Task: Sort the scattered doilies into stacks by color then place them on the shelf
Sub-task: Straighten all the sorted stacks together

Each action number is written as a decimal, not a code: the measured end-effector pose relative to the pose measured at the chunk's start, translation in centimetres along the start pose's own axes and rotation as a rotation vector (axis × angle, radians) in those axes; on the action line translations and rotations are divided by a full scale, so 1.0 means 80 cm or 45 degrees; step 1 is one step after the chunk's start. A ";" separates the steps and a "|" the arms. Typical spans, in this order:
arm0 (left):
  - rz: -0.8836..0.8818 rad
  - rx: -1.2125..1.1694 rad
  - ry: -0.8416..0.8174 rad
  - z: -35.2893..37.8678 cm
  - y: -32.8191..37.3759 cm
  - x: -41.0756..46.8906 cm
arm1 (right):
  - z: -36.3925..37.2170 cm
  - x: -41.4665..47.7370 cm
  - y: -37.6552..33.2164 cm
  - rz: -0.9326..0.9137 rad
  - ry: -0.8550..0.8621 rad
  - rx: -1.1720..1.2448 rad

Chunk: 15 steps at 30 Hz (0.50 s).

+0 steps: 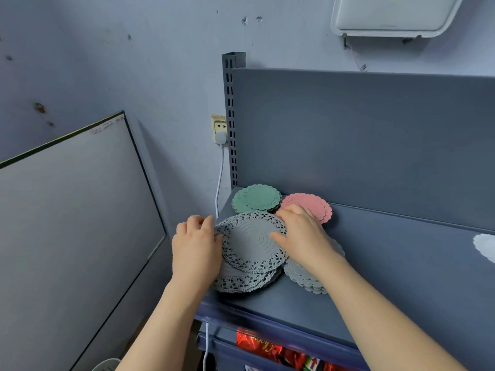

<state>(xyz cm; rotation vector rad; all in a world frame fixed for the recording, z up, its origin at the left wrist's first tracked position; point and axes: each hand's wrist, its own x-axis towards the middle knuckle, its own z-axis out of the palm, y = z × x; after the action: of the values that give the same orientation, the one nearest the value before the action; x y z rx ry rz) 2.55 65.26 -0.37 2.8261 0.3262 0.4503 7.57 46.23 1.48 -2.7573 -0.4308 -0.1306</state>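
- Landmark: grey lace stack (251,243), standing at the front left corner of the shelf (401,285); it is the task's item in hand and it is already on the shelf
- Left hand (197,250): at the stack's left rim, fingers curled close together round the edge, thumb on the top doily; judged a steadying grip so the layers do not slide off the corner
- Right hand (304,236): laid over the stack's right half, fingers side by side reaching its far rim, thumb stretched across the top; judged to be pressing and squaring the pile
- The stack's lower layers jut out toward the shelf front, so alignment looks unfinished
- Green stack (255,198): directly behind the landmark, against the back panel (361,135), its front rim meeting the lace
- Pink stack (314,207): behind and right of the landmark, partly hidden by the right fingers
- Pale scalloped stack (305,281): touching the landmark's right side, under the right wrist
- White doily (486,249): well apart to the right, cut by the frame; not yet grouped
- Contents: shelf holds one pile per colour; the tier below the landmark holds red packets (267,346)
- Risk: the landmark sits near the shelf lip
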 end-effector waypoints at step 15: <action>0.663 -0.222 -0.253 0.090 0.326 -0.057 | -0.126 -0.128 0.285 0.453 0.042 -0.117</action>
<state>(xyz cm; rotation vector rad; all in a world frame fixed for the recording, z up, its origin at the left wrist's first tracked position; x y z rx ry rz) 5.39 37.97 -0.70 2.7262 -0.4752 0.2717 4.57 19.42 2.14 -2.8650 0.0792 -0.1085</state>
